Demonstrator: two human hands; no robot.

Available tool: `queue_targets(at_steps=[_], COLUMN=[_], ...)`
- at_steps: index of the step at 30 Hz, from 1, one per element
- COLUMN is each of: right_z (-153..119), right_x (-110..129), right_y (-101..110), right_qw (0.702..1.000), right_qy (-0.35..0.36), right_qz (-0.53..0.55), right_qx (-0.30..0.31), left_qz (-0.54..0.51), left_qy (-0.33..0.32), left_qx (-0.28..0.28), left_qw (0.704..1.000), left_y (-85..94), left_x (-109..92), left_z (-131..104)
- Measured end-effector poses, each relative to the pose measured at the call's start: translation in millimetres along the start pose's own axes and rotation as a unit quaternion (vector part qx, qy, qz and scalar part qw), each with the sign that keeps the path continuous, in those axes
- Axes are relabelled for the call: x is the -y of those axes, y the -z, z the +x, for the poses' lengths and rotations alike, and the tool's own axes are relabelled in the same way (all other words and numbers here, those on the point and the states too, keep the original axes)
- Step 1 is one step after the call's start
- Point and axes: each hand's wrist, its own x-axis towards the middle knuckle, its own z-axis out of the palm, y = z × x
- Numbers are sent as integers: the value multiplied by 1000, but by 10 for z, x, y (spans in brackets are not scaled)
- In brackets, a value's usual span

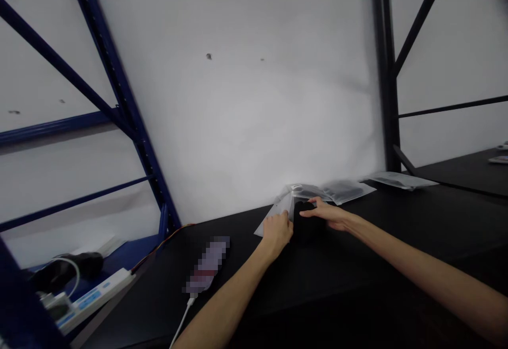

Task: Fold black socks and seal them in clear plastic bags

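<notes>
My left hand (277,230) is closed on the near edge of a clear plastic bag (273,214) at the back of the black table. Beside it, my right hand (324,212) grips a dark, soft-looking item (304,212), thumb and fingers around its top. The dark item lies against the bag's opening; how far inside it is cannot be made out against the black surface. Just right of it, another clear bag (349,191) lies flat near the wall.
A phone (209,264) with a white cable lies on the table (159,291) at left. Further right is another plastic bag (402,180). Blue rack posts (130,110), a power strip (97,296) and a black post (387,73) flank the table.
</notes>
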Motion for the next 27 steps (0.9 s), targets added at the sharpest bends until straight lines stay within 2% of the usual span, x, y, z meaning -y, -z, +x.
queue_targets(at_steps=[2, 6, 10, 12, 18, 23, 25, 27], right_z=[-24, -36, -40, -43, -66, -162, -182, -168], right_x=[37, 74, 106, 131, 184, 272, 285, 255], right_y=[-25, -81, -120, -143, -233, -281, -299, -317], right_qw=[991, 974, 958, 948, 943, 922, 920, 924], right_qy=[-68, -87, -108, -126, -119, -88, -101, -127], right_qz=[116, 207, 249, 268, 299, 350, 354, 343], right_qx=[-15, 10, 95, 114, 83, 138, 137, 112], left_qz=[-1, -3, -6, -6, -2, 9, 12, 13], left_qy=[1, 1, 10, 13, 16, 16, 17, 17], left_qx=[-2, -4, -4, -3, -7, -24, -21, -22], left_qw=[1000, 1000, 1000, 1000, 1000, 1000, 1000, 1000], left_y=[-12, -17, 9, 28, 54, 52, 60, 73], left_x=[-1, -2, 12, 19, 27, 39, 34, 21], left_z=[0, -1, 9, 12, 22, 44, 44, 38])
